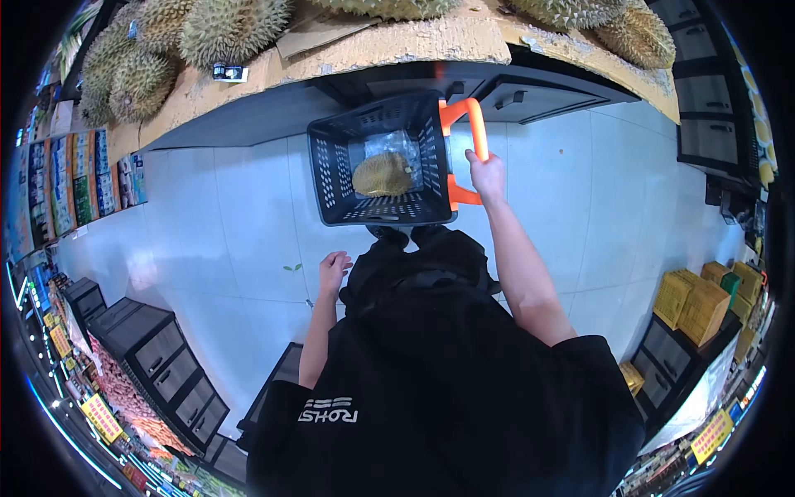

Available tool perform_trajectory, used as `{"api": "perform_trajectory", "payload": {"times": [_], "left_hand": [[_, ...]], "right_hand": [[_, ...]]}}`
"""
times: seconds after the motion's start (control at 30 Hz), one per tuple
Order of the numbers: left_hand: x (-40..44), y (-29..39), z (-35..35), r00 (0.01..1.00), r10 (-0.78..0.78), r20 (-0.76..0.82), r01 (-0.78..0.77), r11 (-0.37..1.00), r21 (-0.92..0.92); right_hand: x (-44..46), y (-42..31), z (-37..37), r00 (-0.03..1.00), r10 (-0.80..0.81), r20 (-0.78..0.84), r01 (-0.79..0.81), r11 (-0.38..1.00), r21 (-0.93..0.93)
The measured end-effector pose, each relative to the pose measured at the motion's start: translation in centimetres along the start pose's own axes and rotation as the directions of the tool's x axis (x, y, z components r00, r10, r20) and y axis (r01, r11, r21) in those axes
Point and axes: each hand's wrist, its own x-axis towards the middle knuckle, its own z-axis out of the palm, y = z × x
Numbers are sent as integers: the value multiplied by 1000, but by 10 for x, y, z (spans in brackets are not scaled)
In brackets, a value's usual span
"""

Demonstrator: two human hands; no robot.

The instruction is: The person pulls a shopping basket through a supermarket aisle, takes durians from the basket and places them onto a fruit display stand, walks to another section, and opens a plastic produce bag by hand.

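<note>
A black shopping basket with an orange handle stands on the floor just in front of my feet. Inside it lie one durian and a clear plastic bag. My right hand is closed round the orange handle, on the basket's right side. To the left of my body hangs my left hand, its fingers loosely apart and holding nothing, near my thigh and below the basket's lower left corner.
Several durians lie on a cardboard-covered display ahead. Black drawer units stand at the lower left. At the right are boxes on a dark cabinet. A small green leaf lies on the floor.
</note>
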Motion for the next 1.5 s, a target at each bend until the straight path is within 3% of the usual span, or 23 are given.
{"api": "perform_trajectory", "payload": {"times": [0.17, 0.27, 0.53, 0.63, 0.83, 1.5], "left_hand": [[-10, -10, 1, 1000, 17, -26, -18, 999, -35], [-20, -10, 1, 1000, 21, -21, -22, 999, -45], [-11, -5, 15, 999, 35, 4, -36, 998, 54], [-15, 11, 28, 999, 53, 8, -54, 993, 102], [-18, 18, 47, 993, 113, 26, -115, 989, 95], [-33, -18, 23, 997, 53, -53, -52, 998, 26]], "right_hand": [[-9, -14, -8, 999, -13, -34, 12, 1000, -29], [-24, -38, -20, 995, 92, 24, -92, 996, -16], [-26, -43, -28, 991, 113, 78, -116, 993, 38], [-14, -21, -14, 1000, 27, -7, -27, 999, -22], [-10, -13, -10, 1000, -14, -16, 13, 1000, -24], [-12, -16, -12, 1000, 16, -6, -16, 1000, -17]]}}
